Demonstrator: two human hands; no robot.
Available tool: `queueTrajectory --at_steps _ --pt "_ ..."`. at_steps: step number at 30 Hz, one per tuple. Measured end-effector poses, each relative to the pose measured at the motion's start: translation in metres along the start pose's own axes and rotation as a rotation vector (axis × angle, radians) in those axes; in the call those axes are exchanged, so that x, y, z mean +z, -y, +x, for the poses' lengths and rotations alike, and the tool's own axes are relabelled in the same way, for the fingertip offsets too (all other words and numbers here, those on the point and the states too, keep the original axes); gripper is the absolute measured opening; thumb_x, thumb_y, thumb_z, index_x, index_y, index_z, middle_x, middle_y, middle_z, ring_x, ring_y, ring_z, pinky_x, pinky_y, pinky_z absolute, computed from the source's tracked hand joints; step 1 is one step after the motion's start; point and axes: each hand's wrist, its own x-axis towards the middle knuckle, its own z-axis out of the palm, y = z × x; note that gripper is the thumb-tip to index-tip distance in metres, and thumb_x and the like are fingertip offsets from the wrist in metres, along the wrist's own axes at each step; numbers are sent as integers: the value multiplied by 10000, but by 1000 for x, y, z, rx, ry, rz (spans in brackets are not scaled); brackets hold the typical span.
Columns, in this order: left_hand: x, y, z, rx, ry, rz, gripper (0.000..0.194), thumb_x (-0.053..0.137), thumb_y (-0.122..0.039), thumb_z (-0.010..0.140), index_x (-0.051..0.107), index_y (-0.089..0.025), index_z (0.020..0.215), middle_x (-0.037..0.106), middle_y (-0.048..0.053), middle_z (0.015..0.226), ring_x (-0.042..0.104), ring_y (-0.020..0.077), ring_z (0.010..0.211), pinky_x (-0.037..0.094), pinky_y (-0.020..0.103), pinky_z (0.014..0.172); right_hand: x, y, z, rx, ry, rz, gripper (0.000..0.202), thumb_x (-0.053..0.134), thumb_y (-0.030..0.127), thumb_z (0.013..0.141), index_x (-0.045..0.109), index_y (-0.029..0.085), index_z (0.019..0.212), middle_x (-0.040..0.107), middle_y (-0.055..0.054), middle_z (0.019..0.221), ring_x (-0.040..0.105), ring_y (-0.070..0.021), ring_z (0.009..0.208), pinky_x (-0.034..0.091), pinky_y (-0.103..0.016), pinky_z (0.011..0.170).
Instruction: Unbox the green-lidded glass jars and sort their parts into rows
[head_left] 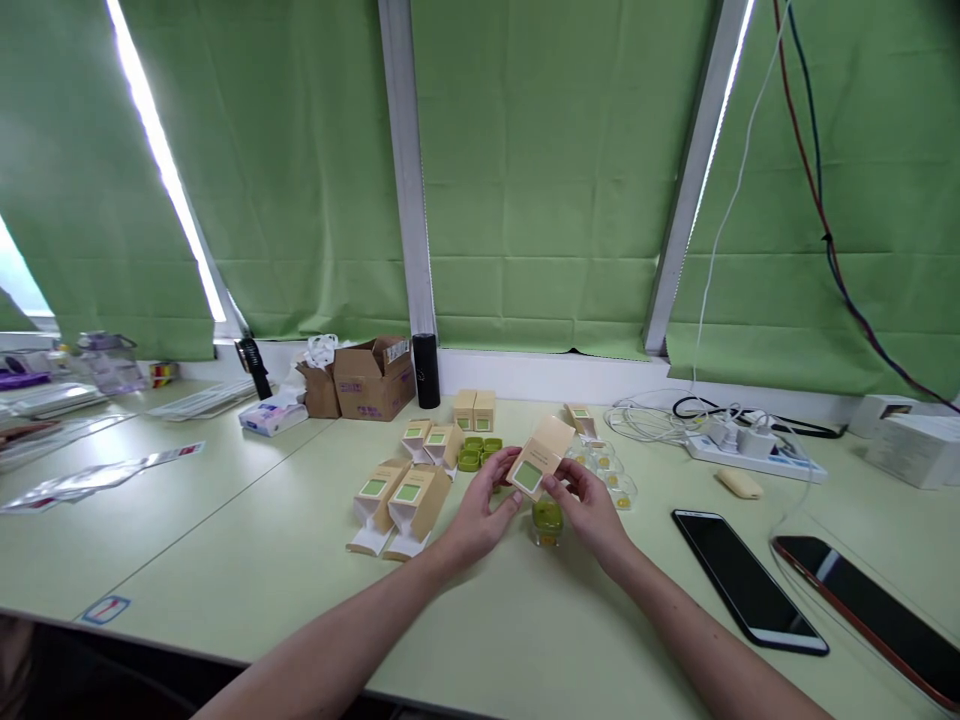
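Note:
Both hands hold a flattened tan cardboard box (546,450) with a green square on its front, raised over the table. My left hand (484,508) pinches its left edge, and my right hand (589,500) grips the lower right edge. Just below it stands a small glass jar with a green lid (547,520). To the left, several opened tan boxes (409,505) lie with white flaps out. Behind my left hand sit several green lids (478,453). Clear jars (619,485) with something yellow inside stand beyond my right hand.
Two upright tan boxes (474,408) stand at the back near a black cylinder (426,370) and a brown carton (373,380). Two phones (746,575) lie on the right. A power strip (757,455) with cables is behind them. A tissue pack (272,415) lies left.

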Motion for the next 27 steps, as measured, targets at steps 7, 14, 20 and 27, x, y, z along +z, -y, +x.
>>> queueTrajectory --at_steps 7,14,20,27 --pt "1 0 1 -8 -4 -21 549 787 -355 869 596 -246 1372 587 153 1451 503 337 1405 358 504 1206 0 6 -1 -13 10 -30 505 664 663 857 704 192 1033 732 -90 945 668 -256 870 506 -350 756" --pt "-1 1 0 -7 15 5 555 750 -383 899 546 -253 1399 564 150 1465 487 331 1417 365 488 1198 -1 7 -1 -4 33 -10 490 689 648 844 689 192 1023 738 -101 986 673 -270 927 511 -352 756" --pt "-1 3 0 14 57 19 548 710 -400 928 502 -247 1411 537 148 1480 456 326 1434 349 498 1203 0 11 -1 27 27 62 519 739 650 800 688 188 1029 764 -114 989 687 -276 925 521 -379 813" --pt "1 -2 1 9 49 33 514 707 -410 923 507 -250 1369 561 145 1413 506 323 1367 396 486 1160 -1 14 -1 43 38 63 500 759 649 785 705 192 980 769 -97 910 688 -261 858 512 -350 759"
